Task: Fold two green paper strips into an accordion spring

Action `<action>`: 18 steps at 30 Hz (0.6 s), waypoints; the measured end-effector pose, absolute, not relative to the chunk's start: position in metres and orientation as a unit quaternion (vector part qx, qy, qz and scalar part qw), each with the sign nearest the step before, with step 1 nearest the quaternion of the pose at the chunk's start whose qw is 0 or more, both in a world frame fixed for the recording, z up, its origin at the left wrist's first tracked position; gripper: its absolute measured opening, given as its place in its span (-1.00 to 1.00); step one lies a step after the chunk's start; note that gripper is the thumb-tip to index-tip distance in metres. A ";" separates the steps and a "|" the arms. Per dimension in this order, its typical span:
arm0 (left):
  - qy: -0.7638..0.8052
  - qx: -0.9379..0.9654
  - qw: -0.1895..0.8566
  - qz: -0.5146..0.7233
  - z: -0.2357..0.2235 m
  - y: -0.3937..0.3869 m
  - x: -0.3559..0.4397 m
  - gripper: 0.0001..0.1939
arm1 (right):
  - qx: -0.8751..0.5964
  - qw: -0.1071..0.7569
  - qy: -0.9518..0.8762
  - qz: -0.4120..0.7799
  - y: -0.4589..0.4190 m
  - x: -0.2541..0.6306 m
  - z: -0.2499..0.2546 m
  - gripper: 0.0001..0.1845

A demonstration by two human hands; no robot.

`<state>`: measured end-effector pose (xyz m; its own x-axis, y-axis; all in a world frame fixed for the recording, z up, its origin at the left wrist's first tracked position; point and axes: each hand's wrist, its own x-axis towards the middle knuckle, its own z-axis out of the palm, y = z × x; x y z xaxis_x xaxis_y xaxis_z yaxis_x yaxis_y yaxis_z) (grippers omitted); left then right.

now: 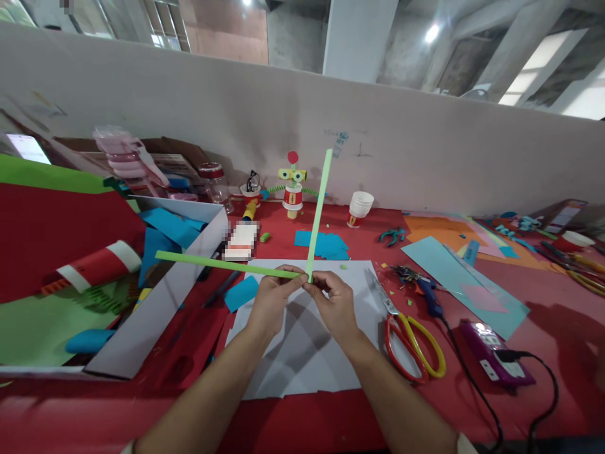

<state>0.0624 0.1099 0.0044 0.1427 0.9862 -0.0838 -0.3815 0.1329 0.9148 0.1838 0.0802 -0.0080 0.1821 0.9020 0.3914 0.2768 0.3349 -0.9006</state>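
Note:
Two light green paper strips meet at a corner, pinched between the fingertips of both hands. One strip (208, 260) runs out to the left, where my left hand (276, 293) grips it near its inner end. The other strip (320, 205) points up and away from me, with my right hand (334, 299) closed at its lower end. Fingers partly hide the joint where the strips overlap. Beneath both hands lie white paper sheets (307, 372), and a blue paper piece (241, 293) rests at their left edge.
To the right are scissors (411, 340), a glue gun (429, 296) with a cord, and a purple box (496, 356). A white box (161, 315) of craft paper stands left. At the back are a paper-cup figure (293, 197) and stacked cups (360, 207).

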 end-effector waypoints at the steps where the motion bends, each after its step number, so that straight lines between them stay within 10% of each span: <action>1: 0.387 0.394 0.641 0.533 0.005 0.110 0.063 -0.85 | -0.509 0.577 -0.570 0.288 0.080 0.183 -0.008 -0.87; 18: 0.369 0.415 0.667 0.496 0.003 0.114 0.062 -0.78 | -0.464 0.627 -0.337 0.528 0.086 0.185 -0.005 -0.84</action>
